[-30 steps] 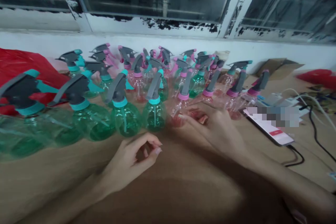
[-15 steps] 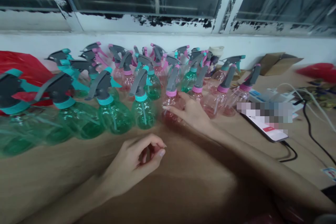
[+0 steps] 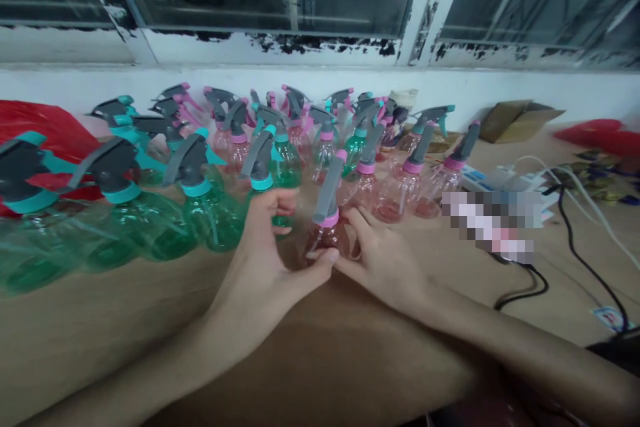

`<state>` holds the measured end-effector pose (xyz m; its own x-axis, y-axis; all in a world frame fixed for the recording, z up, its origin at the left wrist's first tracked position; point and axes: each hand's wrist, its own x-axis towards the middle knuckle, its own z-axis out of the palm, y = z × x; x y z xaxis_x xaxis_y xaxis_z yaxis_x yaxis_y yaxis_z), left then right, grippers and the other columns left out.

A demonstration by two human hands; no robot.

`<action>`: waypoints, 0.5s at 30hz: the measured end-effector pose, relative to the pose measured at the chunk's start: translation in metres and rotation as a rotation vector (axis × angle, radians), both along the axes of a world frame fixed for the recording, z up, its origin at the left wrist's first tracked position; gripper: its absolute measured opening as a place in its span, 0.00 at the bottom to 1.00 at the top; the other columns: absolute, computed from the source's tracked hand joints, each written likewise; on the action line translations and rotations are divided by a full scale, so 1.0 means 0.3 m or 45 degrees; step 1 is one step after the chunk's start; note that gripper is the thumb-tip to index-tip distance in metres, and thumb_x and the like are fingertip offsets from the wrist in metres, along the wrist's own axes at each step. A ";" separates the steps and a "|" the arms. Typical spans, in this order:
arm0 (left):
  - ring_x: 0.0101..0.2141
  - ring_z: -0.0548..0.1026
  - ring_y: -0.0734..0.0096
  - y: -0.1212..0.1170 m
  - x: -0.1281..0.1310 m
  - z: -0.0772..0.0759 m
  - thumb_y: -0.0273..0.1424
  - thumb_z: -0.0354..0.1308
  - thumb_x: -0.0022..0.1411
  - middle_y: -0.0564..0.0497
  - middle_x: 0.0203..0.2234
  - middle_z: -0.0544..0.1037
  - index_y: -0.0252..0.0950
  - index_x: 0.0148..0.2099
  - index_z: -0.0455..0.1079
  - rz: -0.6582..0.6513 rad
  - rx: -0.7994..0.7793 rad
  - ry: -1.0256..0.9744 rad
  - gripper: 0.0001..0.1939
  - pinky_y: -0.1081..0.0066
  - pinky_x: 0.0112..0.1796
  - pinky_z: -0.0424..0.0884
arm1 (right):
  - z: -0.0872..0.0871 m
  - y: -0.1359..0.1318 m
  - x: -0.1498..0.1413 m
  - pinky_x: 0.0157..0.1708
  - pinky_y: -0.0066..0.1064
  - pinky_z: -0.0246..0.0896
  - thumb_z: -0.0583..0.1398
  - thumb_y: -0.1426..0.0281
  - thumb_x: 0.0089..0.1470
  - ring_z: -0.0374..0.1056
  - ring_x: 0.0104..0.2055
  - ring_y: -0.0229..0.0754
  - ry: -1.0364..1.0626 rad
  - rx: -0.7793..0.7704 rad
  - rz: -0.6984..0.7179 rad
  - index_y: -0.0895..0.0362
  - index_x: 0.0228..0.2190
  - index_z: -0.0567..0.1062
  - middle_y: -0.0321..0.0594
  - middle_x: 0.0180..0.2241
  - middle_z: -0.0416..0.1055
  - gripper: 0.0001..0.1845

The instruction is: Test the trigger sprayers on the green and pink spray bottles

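A pink spray bottle [image 3: 323, 237] with a grey trigger head and pink collar stands upright in front of the rows, close to me. Around its right side and front, my right hand [image 3: 387, 260] is closed on it. My left hand [image 3: 265, 253] is at the bottle's left with thumb and fingers spread apart. Its thumb tip crosses the bottle's lower front; whether it presses on it I cannot tell. Just behind my left fingers is a green spray bottle [image 3: 261, 181] with a turquoise collar, partly hidden by them.
More green spray bottles [image 3: 213, 223] line up at the left, pink ones [image 3: 395, 197] at the right, with several others behind. A phone [image 3: 487, 223], a power strip [image 3: 477, 179] and cables lie right. A cardboard box [image 3: 520, 121] and red bags [image 3: 43, 130] sit by the wall.
My right hand has drawn the pink spray bottle out of the row toward me. My left hand has moved up and forward to the bottle, and its fingers have opened.
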<state>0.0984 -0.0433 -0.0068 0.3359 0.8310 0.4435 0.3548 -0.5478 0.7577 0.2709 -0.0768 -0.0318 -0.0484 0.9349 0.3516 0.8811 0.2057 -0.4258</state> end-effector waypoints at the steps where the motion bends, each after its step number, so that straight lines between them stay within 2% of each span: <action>1: 0.53 0.63 0.58 0.003 0.010 0.000 0.35 0.65 0.50 0.48 0.52 0.63 0.43 0.57 0.53 -0.041 -0.016 0.055 0.35 0.57 0.51 0.63 | -0.003 -0.017 -0.002 0.28 0.37 0.64 0.55 0.54 0.56 0.70 0.35 0.49 -0.022 0.015 0.013 0.57 0.44 0.66 0.46 0.42 0.69 0.22; 3: 0.56 0.62 0.56 0.006 0.026 0.005 0.36 0.65 0.52 0.47 0.56 0.62 0.44 0.61 0.50 -0.121 -0.113 0.089 0.39 0.55 0.54 0.60 | -0.009 -0.048 -0.012 0.29 0.38 0.65 0.55 0.51 0.54 0.69 0.39 0.51 -0.057 0.087 0.037 0.57 0.42 0.68 0.46 0.41 0.68 0.23; 5: 0.54 0.65 0.57 0.004 0.035 0.014 0.36 0.63 0.54 0.47 0.56 0.64 0.44 0.61 0.52 -0.206 -0.214 0.042 0.35 0.56 0.54 0.62 | -0.016 -0.073 -0.030 0.32 0.40 0.66 0.56 0.46 0.51 0.66 0.44 0.53 -0.061 0.164 0.063 0.58 0.41 0.69 0.48 0.41 0.68 0.28; 8: 0.46 0.72 0.62 -0.007 0.035 0.026 0.35 0.62 0.57 0.50 0.49 0.71 0.43 0.56 0.59 -0.339 -0.282 -0.055 0.26 0.62 0.48 0.68 | -0.029 -0.097 -0.073 0.38 0.42 0.67 0.57 0.42 0.47 0.65 0.46 0.52 0.006 0.234 0.132 0.58 0.44 0.68 0.49 0.42 0.68 0.35; 10: 0.42 0.74 0.65 -0.015 0.024 0.027 0.34 0.60 0.58 0.52 0.44 0.74 0.43 0.51 0.64 -0.392 -0.287 -0.061 0.18 0.65 0.45 0.69 | -0.040 -0.101 -0.108 0.40 0.42 0.66 0.58 0.43 0.46 0.66 0.44 0.51 0.087 0.253 0.199 0.60 0.44 0.68 0.49 0.41 0.68 0.36; 12: 0.41 0.74 0.65 -0.017 0.005 0.022 0.33 0.57 0.60 0.53 0.40 0.75 0.43 0.47 0.66 -0.382 -0.267 -0.031 0.12 0.66 0.44 0.69 | -0.052 -0.093 -0.141 0.42 0.42 0.66 0.59 0.43 0.46 0.67 0.43 0.50 0.170 0.259 0.245 0.61 0.43 0.68 0.48 0.38 0.69 0.36; 15: 0.35 0.74 0.66 -0.003 -0.028 0.016 0.30 0.54 0.58 0.53 0.36 0.74 0.43 0.45 0.66 -0.268 -0.085 0.003 0.12 0.66 0.38 0.70 | -0.069 -0.059 -0.164 0.43 0.43 0.66 0.60 0.42 0.42 0.68 0.43 0.50 0.245 0.262 0.318 0.62 0.44 0.66 0.49 0.38 0.71 0.39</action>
<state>0.0899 -0.0441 -0.0020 0.5061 0.7698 0.3891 0.2395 -0.5588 0.7940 0.2216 -0.0944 -0.0525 -0.1812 0.8114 0.5557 0.7009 0.5029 -0.5058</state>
